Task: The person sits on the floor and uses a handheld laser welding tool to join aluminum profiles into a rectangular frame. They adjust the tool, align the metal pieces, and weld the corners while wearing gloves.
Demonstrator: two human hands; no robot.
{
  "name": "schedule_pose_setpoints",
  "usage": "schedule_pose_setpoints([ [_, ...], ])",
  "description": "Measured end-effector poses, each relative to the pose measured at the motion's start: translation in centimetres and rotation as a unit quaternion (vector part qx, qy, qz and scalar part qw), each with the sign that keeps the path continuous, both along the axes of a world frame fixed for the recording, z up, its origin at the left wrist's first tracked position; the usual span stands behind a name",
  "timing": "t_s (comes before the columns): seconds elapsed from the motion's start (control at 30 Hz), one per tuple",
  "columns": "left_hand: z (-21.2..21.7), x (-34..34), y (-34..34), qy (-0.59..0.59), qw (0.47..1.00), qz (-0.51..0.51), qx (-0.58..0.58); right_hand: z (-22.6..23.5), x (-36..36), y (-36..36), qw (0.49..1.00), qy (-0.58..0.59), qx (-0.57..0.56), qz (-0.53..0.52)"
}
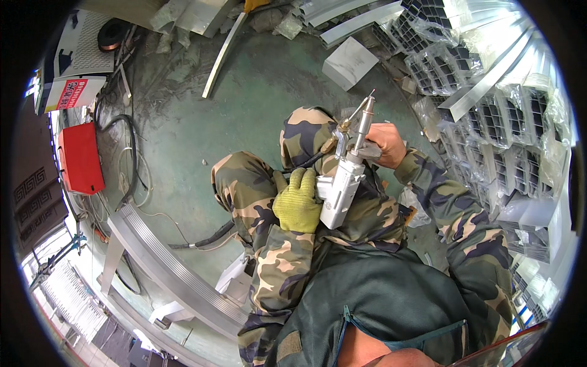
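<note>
A handheld welding gun (342, 196) lies slantwise over my lap, with a pale boxy body and a metal nozzle (365, 121) pointing up and away. Beside the nozzle runs a thin wire guide with a brass fitting (344, 126). My left hand (298, 202), in a yellow-green knit glove, is closed at the gun's side grip; the palm side is hidden. My bare right hand (387, 144) curls its fingers round the front of the gun, near the nozzle's base. Both camouflage-clad knees are bent beneath the gun.
A dark cable (214, 237) trails left from beside me. Ribbed metal profiles (174, 269) lie at lower left, near a red box (81, 159). Wrapped stacks of metal profiles (483, 134) line the right. A white marbled block (350, 63) and a metal strip (225, 55) lie ahead.
</note>
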State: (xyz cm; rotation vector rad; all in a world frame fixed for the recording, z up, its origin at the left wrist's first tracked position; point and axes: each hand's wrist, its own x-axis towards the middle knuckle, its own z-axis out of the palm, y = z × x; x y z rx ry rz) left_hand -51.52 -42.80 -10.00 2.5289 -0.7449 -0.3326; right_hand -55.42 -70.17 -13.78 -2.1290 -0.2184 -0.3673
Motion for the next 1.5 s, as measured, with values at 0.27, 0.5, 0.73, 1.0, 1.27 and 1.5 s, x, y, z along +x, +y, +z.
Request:
schedule_pose_setpoints([
  [0.27,0.0,0.0,-0.1,0.010,1.000,0.006,0.000,0.0,-0.3,-0.1,0.999,0.044,0.002,-0.009],
  [0.5,0.1,-0.1,-0.1,-0.038,0.999,0.004,-0.022,2.2,-2.7,-3.3,0.993,0.101,-0.046,-0.049],
  [0.73,-0.2,-0.1,0.2,-0.039,0.999,-0.004,-0.024,10.4,-4.3,-0.8,0.965,0.180,-0.164,-0.099],
  [1.0,-0.1,0.0,0.1,-0.036,0.999,-0.009,-0.021,14.6,-3.9,1.1,0.936,0.240,-0.231,-0.111],
  [1.27,-0.1,0.0,0.2,-0.034,0.999,0.002,-0.018,15.8,-3.6,2.4,0.917,0.257,-0.282,-0.113],
  [1.5,-0.6,-0.1,0.8,-0.027,0.998,0.004,-0.057,10.9,-4.1,1.4,0.962,0.194,-0.168,-0.095],
])
